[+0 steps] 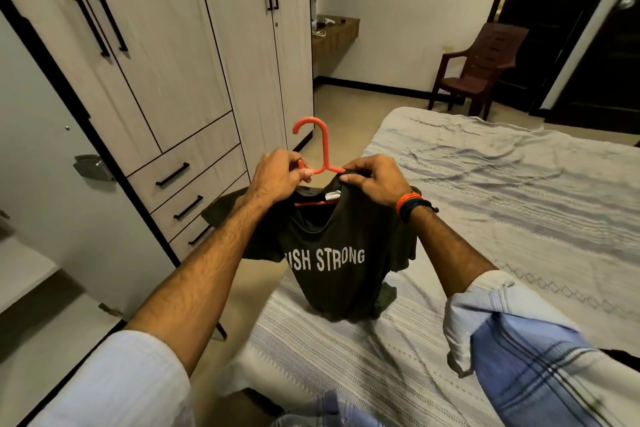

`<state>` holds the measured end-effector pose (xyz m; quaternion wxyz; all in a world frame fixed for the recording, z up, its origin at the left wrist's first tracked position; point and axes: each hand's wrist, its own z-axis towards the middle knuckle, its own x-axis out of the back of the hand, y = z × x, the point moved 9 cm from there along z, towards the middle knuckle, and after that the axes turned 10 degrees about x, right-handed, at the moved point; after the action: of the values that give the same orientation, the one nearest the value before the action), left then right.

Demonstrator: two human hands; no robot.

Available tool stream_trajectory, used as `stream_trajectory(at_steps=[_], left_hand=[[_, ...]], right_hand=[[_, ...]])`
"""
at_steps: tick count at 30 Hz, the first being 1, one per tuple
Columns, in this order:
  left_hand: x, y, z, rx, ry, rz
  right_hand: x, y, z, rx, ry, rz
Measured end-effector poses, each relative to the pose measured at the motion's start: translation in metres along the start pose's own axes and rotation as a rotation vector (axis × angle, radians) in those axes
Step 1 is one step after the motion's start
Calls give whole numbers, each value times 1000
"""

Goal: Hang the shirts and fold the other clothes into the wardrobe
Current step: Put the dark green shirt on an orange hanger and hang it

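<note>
A dark olive T-shirt point(341, 274) with white lettering hangs on an orange plastic hanger point(323, 146), its hem resting on the bed point(519, 204). My left hand point(277, 177) pinches the hanger's left shoulder just below the hook. My right hand point(375, 180) grips the shirt's collar at the hanger's right shoulder. The hanger's lower bar shows inside the neck opening. The wardrobe point(166, 55) stands to the left, its visible doors shut.
An open white wardrobe door point(52, 163) and a shelf point(24, 270) are at the far left. Blue checked cloth point(533, 367) lies at the bed's near right edge. A brown plastic chair point(481, 69) stands by the dark door at the back right.
</note>
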<state>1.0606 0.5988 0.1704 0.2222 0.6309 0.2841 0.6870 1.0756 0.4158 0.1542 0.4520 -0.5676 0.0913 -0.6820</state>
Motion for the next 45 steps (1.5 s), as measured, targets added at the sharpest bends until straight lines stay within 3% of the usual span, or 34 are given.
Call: stream_trajectory(at_steps=[3, 4, 5, 11, 18, 23, 28, 36, 38, 41, 45], left_hand=[[18, 17, 8, -67, 42, -43], [55, 61, 18, -145, 109, -46], [59, 61, 19, -162, 131, -60], [71, 43, 22, -105, 200, -28], [79, 78, 18, -104, 318, -172], [70, 87, 22, -13, 263, -159], [59, 96, 30, 101, 100, -241], [48, 126, 19, 11, 136, 22], [46, 131, 18, -17, 175, -8], [30, 132, 21, -20, 33, -203], [36, 120, 26, -77, 78, -127]], right_hand=[[22, -4, 15, 18, 80, -16], [72, -30, 35, 65, 172, -81], [79, -32, 33, 68, 192, -89], [102, -20, 31, 0, 262, -107], [148, -21, 9, 3, 374, -113], [165, -16, -13, -17, 420, -147], [177, -12, -31, -28, 434, -178], [165, -6, -43, -73, 367, -256], [159, -7, -43, -80, 349, -268], [156, -8, -42, -87, 359, -247], [155, -2, -43, -118, 366, -206]])
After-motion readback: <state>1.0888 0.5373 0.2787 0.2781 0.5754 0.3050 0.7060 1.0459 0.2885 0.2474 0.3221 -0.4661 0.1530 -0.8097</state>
